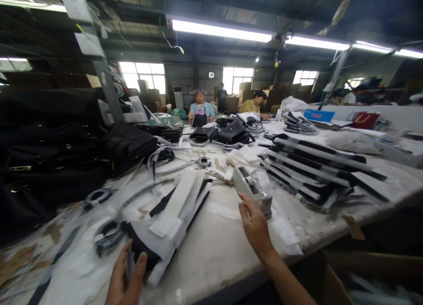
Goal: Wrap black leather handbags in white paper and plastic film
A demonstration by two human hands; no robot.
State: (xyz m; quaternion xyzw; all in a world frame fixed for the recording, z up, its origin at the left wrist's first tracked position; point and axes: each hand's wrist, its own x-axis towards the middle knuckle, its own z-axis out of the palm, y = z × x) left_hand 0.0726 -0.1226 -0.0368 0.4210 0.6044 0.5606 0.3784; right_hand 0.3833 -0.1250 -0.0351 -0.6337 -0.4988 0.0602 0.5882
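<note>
My left hand (127, 276) is at the near edge of the white table (218, 247), its fingers pinched on a thin grey strip beside a stack of black pieces wrapped in white paper (172, 219). My right hand (254, 223) reaches forward with its fingers stretched out. It holds nothing and nearly touches a grey tape dispenser (253, 189).
Black bags (53, 159) are piled at the left. Rows of black straps in clear sleeves (317, 168) lie at the right. Coiled straps (105, 234), paper scraps and more bags (231, 133) cover the table. Other people sit and stand at the far end. A cardboard box (363, 278) is at the lower right.
</note>
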